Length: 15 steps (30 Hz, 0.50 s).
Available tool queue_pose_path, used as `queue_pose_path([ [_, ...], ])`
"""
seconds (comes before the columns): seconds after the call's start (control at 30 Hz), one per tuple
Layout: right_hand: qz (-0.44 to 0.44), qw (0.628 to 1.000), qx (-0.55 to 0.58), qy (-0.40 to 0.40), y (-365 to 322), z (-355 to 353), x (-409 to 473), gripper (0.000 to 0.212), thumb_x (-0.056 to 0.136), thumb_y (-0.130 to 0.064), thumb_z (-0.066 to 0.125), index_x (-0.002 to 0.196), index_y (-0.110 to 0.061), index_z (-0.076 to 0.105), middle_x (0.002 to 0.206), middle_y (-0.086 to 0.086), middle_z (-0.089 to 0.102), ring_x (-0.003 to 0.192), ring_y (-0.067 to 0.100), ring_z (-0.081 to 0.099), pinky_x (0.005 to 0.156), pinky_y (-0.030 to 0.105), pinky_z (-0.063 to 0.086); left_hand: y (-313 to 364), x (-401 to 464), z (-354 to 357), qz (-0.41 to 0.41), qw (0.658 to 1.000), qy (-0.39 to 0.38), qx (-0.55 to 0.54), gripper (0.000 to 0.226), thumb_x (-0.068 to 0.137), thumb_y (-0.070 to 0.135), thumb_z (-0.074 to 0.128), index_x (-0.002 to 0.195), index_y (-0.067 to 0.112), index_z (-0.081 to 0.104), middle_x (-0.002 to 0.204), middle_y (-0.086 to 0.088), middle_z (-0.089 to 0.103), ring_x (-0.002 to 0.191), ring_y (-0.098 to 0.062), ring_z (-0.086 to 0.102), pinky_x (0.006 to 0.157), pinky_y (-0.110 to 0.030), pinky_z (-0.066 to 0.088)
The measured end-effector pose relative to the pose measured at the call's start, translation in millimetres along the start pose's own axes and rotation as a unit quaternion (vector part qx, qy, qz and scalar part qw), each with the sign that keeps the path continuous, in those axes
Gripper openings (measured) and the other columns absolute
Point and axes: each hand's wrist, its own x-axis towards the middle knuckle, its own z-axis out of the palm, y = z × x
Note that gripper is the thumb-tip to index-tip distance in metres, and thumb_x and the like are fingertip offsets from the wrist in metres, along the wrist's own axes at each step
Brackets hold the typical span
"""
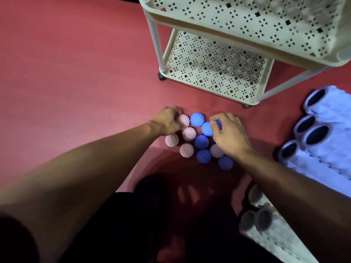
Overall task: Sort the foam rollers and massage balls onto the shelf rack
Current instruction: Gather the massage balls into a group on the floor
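Pink and blue spiked massage balls (pixel 201 141) lie clustered on the red floor (pixel 76 73) between both hands. The left hand (pixel 168 121) curls around a pink ball (pixel 183 120); the right hand (pixel 230 134) pinches a blue ball (pixel 208 128). Gathering is under way; next, likely a lift beyond the fingertips to the cream shelf rack (pixel 252 100), its tiers bare.

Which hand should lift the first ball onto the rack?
Right hand, probably: its fingers already curl round a blue ball, and it is nearer the rack. The left hand grips a pink ball, farther off.
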Motion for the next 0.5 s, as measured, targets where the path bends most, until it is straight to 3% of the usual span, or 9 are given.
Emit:
queue_pose_path([
  [0.07, 0.001, 1.0, 0.002, -0.005, -2, 2, -1, 0.022, 0.099, -0.033, 0.048, 0.115, -0.026, 0.062, 0.118, 0.004, 0.059, 0.112, 0.03, 0.05, 0.102, 0.044, 0.04, -1, -2, -2, 0.017, 1.0, -0.021, -0.001, 0.041, 0.079, 0.032, 0.076, 0.114, 0.035, 0.056, 0.133, 0.005, 0.056, 0.121, -0.016, 0.056, 0.109, -0.025, 0.04],
  [0.13, -0.003, 1.0, -0.002, -0.009, -7, 3, -1, 0.024, 0.099, -0.034, 0.049, 0.117, -0.026, 0.062, 0.12, 0.003, 0.059, 0.113, 0.029, 0.049, 0.102, 0.043, 0.04, 4, -6, -5, 0.034, 0.998, -0.044, 0.021, 0.045, 0.083, 0.03, 0.073, 0.126, 0.029, 0.057, 0.135, 0.012, 0.054, 0.124, -0.009, 0.051, 0.107, -0.017, 0.035],
  [0.2, -0.015, 1.0, -0.013, -0.007, -13, 4, -1, 0.025, 0.099, -0.034, 0.049, 0.118, -0.025, 0.062, 0.121, 0.002, 0.059, 0.114, 0.028, 0.049, 0.102, 0.042, 0.039, 9, -10, -11, 0.031, 0.997, -0.068, 0.016, 0.057, 0.088, 0.028, 0.071, 0.14, 0.021, 0.05, 0.144, 0.009, 0.051, 0.127, -0.009, 0.051, 0.11, -0.019, 0.035],
  [0.3, -0.041, 0.998, -0.027, -0.027, -22, 1, -2, 0.027, 0.099, -0.033, 0.049, 0.121, -0.022, 0.061, 0.123, 0.003, 0.058, 0.115, 0.028, 0.05, 0.102, 0.04, 0.039, 19, -26, -34, 0.043, 0.994, -0.092, 0.041, 0.063, 0.094, 0.032, 0.065, 0.151, 0.023, 0.038, 0.145, 0.004, 0.052, 0.126, -0.01, 0.052, 0.11, -0.023, 0.037],
  [0.4, -0.101, 0.99, -0.057, -0.079, -35, -17, 1, 0.031, 0.099, -0.034, 0.048, 0.127, -0.023, 0.057, 0.128, 0.001, 0.056, 0.119, 0.027, 0.051, 0.106, 0.041, 0.039, 35, -52, -82, 0.086, 0.978, -0.105, 0.156, 0.047, 0.1, 0.036, 0.055, 0.145, 0.031, 0.045, 0.13, 0.013, 0.043, 0.123, -0.007, 0.037, 0.111, -0.028, 0.029],
  [0.5, -0.143, 0.972, -0.086, -0.166, -64, -46, 8, 0.036, 0.099, -0.041, 0.048, 0.134, -0.031, 0.051, 0.134, -0.006, 0.051, 0.123, 0.021, 0.05, 0.105, 0.037, 0.04, 37, -80, -137, 0.092, 0.976, -0.077, 0.183, 0.04, 0.097, 0.041, 0.057, 0.136, 0.034, 0.053, 0.133, 0.006, 0.047, 0.124, -0.015, 0.05, 0.109, -0.034, 0.04],
])
